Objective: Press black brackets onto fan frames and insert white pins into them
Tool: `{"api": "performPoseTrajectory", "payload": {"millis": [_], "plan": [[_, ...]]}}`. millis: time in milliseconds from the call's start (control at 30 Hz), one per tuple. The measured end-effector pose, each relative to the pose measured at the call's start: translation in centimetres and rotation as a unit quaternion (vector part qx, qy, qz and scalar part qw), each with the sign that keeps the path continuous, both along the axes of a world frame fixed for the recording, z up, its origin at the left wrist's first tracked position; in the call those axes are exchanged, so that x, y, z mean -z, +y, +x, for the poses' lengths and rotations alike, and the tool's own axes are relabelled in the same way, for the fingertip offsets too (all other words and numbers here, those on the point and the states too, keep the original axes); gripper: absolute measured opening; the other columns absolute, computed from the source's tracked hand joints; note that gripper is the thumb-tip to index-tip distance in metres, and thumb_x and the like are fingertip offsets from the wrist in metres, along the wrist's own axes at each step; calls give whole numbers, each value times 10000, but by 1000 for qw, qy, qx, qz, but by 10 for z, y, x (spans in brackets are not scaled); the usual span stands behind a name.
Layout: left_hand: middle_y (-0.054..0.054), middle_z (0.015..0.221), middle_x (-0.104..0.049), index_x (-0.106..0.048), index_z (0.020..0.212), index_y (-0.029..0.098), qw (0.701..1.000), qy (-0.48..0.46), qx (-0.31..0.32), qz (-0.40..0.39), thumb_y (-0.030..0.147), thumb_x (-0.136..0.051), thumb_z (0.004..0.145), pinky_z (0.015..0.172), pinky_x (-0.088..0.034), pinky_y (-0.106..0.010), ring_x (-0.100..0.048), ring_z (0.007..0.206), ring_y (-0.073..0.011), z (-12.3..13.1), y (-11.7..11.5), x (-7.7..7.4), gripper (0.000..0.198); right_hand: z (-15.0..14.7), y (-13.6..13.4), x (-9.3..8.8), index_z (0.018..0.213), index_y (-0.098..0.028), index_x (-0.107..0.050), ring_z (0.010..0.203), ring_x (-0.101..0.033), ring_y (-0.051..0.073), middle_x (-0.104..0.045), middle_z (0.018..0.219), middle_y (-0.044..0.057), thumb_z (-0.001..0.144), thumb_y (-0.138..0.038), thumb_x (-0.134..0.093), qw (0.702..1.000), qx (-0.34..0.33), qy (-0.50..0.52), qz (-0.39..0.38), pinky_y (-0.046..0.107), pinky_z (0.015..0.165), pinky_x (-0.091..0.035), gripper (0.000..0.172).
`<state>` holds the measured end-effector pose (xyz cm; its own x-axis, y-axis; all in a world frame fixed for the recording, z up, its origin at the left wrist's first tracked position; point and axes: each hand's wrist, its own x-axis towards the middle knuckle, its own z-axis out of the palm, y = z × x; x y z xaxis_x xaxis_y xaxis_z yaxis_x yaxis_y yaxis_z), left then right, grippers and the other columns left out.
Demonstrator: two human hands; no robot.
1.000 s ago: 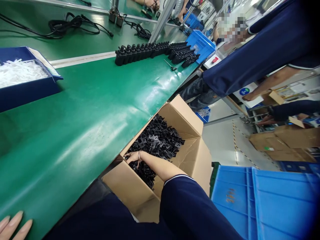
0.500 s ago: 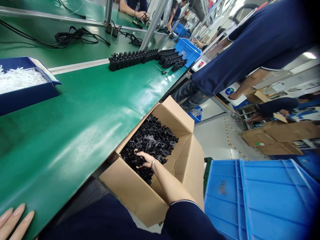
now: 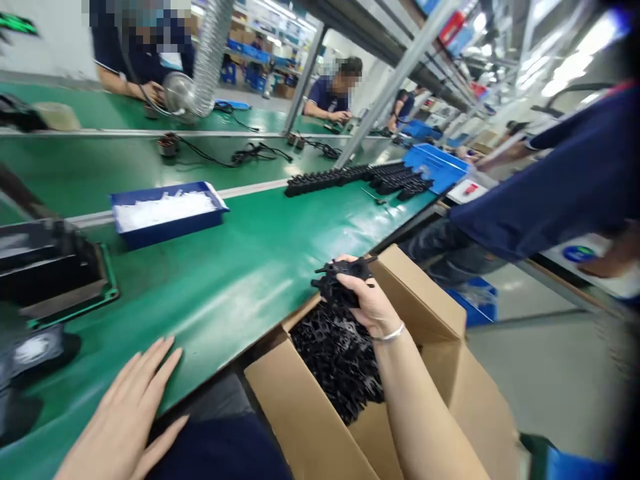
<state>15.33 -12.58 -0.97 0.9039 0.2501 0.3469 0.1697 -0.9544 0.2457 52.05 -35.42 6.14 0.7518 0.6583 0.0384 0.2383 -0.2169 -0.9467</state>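
The right hand (image 3: 367, 300) is closed on a clump of black parts (image 3: 340, 280), lifted above the box (image 3: 310, 413) at the bench's near edge. Most parts (image 3: 340, 367) remain in the box. The left hand (image 3: 125, 413) lies spread flat on the bench (image 3: 240, 267), holding nothing.

A clump of small black plastic parts (image 3: 340, 283) is clasped in the right hand (image 3: 367, 300), raised just above the far end of an open cardboard box (image 3: 300, 413). The box stands at the near right, against the green belt's edge, filled with a loose, tangled heap of identical black parts (image 3: 340, 363).
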Motion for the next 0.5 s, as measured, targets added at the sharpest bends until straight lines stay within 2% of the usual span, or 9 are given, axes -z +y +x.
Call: {"api": "performPoseTrajectory", "payload": {"millis": [67,133,200,267,300,367,433,500], "plan": [[-126,1581,-292,-136,1566,202,1000,13,-21,5,481,-551,880,1104,-421,-531,-385,1405,-336,13,-3,-8,849,-26,57,-7,1127,-253,-528,835,-619,213,-586,1017,56,794,-409,-650,994,-82,-66,-1,383,786,-561,387],[-171,1607,-189,-14,1566,159,998,19,-60,-24,469,-542,893,1132,-370,-556,-271,1459,-343,28,-2,-11,910,-56,114,-2,1043,-255,-617,969,-587,245,-573,1030,47,696,-289,-734,978,-157,-133,-14,419,951,-494,369],[-200,1616,-106,93,1551,158,991,17,-109,-69,478,-567,885,1142,-323,-594,-178,1484,-355,44,3,-11,990,-85,162,9,1065,-261,-644,1058,-548,270,-550,1087,62,672,-206,-729,941,-226,-246,-55,455,1030,-431,406],[-227,1615,-44,180,1528,168,981,9,-156,-113,496,-627,851,1138,-289,-630,-115,1492,-370,59,10,-10,1104,-107,197,18,1174,-272,-621,1157,-500,304,-510,1219,90,701,-206,-728,896,-270,-340,-97,499,1063,-398,490],[-238,1613,-24,213,1516,174,976,2,-177,-130,500,-664,826,1136,-275,-643,-96,1493,-377,65,14,-9,1162,-114,209,20,1251,-286,-588,1234,-448,332,-465,1319,97,713,-246,-751,880,-286,-363,-107,525,1087,-373,564],[-254,1608,-6,250,1501,190,965,-16,-213,-152,501,-725,779,1132,-249,-666,-69,1492,-393,75,22,-7,1253,-118,218,18,1407,-319,-467,1381,-281,394,-316,1499,83,681,-381,-829,870,-317,-364,-101,571,1143,-302,813],[-263,1605,-5,268,1492,199,957,-29,-240,-163,511,-754,752,1128,-219,-687,-58,1489,-407,83,28,-5,1300,-110,208,10,1513,-333,-291,1453,-130,415,-165,1587,68,644,-526,-849,866,-342,-353,-87,598,1184,-227,1050],[-267,1604,-8,282,1486,197,951,-35,-259,-165,527,-760,742,1126,-190,-703,-55,1486,-419,88,31,-3,1323,-93,180,4,1530,-359,-214,1479,-106,375,-126,1605,49,716,-598,-772,888,-302,-339,-71,590,1204,-217,1015]]}}
